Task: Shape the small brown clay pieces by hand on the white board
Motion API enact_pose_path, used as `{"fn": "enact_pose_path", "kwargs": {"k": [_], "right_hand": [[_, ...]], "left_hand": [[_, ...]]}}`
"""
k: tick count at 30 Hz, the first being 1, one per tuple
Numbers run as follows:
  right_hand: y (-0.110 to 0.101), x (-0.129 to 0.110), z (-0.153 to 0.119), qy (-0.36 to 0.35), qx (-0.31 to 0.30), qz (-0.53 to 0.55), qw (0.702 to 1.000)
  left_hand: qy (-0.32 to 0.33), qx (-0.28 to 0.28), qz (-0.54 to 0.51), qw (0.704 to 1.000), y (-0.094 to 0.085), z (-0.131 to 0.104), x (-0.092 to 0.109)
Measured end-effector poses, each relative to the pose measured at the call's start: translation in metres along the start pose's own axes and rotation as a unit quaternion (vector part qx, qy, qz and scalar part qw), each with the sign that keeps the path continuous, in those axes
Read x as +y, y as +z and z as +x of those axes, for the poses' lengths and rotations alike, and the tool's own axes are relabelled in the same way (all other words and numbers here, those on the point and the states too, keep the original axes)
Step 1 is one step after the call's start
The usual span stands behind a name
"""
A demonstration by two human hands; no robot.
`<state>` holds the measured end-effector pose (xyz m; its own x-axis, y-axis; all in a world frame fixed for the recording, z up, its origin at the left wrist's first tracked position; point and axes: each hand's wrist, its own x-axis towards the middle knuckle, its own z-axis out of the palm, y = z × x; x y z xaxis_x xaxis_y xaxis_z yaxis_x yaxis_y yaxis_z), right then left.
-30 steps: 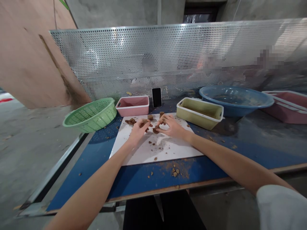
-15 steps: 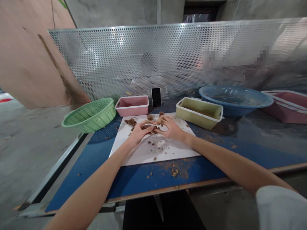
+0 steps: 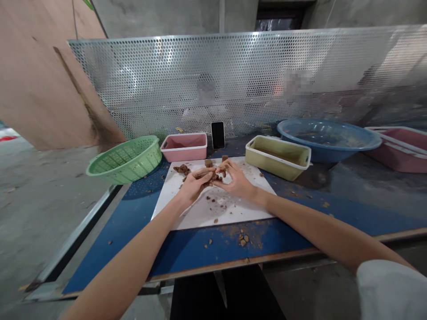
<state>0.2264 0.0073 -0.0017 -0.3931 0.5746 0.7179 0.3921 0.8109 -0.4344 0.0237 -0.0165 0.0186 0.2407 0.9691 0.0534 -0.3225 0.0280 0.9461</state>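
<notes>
The brown lump (image 3: 216,177) is held between both hands, low over the middle of a white board (image 3: 196,218) on the blue desk (image 3: 126,253). The left hand (image 3: 195,183) has its fingers closed on the lump's left side, seemingly to steady it. The right hand (image 3: 235,178) curves its fingers and thumb about the opposite side; whether they grip or merely touch cannot be told. Working over the board probably lets crumbs (image 3: 213,201) collect on its pale surface. A dark clump (image 3: 182,169) lies to the left and a small brown block (image 3: 208,163) just beyond the hands, both within easy reach. The pink box (image 3: 185,154) and yellow-green box (image 3: 278,161) flank the board's far side, likely leaving the near space free for the forearms.
</notes>
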Motion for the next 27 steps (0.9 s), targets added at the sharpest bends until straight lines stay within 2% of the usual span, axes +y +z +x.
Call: {"fn": "enact_pose_path", "kwargs": {"k": [15, 20, 27], "right_hand": [[-0.001, -0.0028, -0.0006, -0.034, 0.024, -0.038, 0.998], [0.0004, -0.0024, 0.0002, -0.045, 0.023, -0.081, 0.995], [0.0001, -0.0041, 0.0009, -0.047, 0.032, -0.083, 0.995]], "left_hand": [[0.012, 0.028, -0.018, 0.999, 0.0039, -0.0008, 0.002], [0.044, 0.021, 0.028, 0.998, 0.0017, 0.0005, -0.0033], [0.079, 0.013, 0.103, 0.991, 0.0028, 0.0002, -0.0035]]}}
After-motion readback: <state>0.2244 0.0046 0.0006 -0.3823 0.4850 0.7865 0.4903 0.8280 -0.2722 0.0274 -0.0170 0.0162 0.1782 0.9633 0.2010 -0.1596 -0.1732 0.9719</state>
